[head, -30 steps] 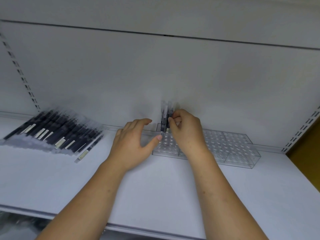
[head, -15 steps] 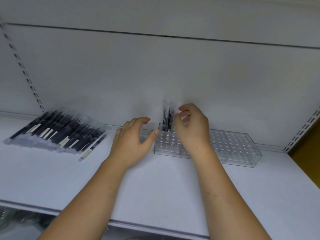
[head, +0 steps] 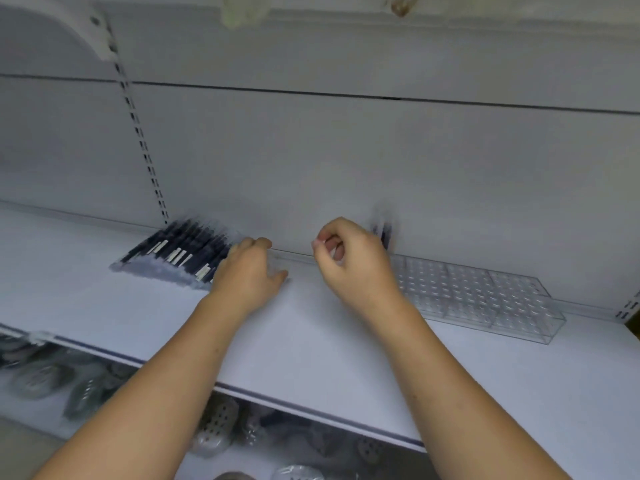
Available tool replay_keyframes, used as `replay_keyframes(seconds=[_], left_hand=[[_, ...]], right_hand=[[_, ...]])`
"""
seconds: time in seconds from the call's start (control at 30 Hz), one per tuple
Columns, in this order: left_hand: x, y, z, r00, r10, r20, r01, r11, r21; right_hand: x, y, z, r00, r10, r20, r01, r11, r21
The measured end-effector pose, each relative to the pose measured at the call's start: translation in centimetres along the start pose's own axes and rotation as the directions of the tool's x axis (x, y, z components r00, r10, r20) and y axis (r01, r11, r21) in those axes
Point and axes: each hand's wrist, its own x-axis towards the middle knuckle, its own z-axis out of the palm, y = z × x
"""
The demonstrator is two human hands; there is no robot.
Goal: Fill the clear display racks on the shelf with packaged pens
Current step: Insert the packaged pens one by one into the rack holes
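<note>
We saw the shelf (head: 311, 341) carrying the clear display rack (head: 485, 299) at right, nearly all holes empty — task barely started, we judged. The pile of packaged pens (head: 176, 252) lay at left, well apart from it. Left hand (head: 247, 273) rested on the pile's edge, and we couldn't tell its grip; right hand (head: 349, 263) was curled with nothing visible in it. A couple of standing pens (head: 382, 232) occupied the rack's back-left corner.

- A white shelf (head: 329, 341) is stretching from left to right, with a dark stripe running along its front edge.
- A pale grey back panel (head: 346, 161) is rising behind it, with a thin dark seam (head: 277, 92) crossing it.
- A slotted upright (head: 145, 150) is climbing on the left towards a white bracket (head: 83, 32).
- Blurred wrapped goods (head: 214, 427) are lying below.
- Soft, even light is falling everywhere.
</note>
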Motion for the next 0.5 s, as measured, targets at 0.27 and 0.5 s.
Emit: replay_keyframes(seconds=[0.27, 0.5], left_hand=[[0.7, -2.8, -2.5, 0.982, -0.087, 0.169, 0.044, 0.968, 0.248], [1.2, -2.5, -3.0, 0.966, -0.119, 0.229, 0.052, 0.959, 0.279]], right_hand=[[-1.1, -1.0, 5.3, 0.989, -0.031, 0.142, 0.034, 0.999, -0.018], [-1.1, -0.8, 5.7, 0.990, -0.033, 0.140, 0.044, 0.996, -0.073]])
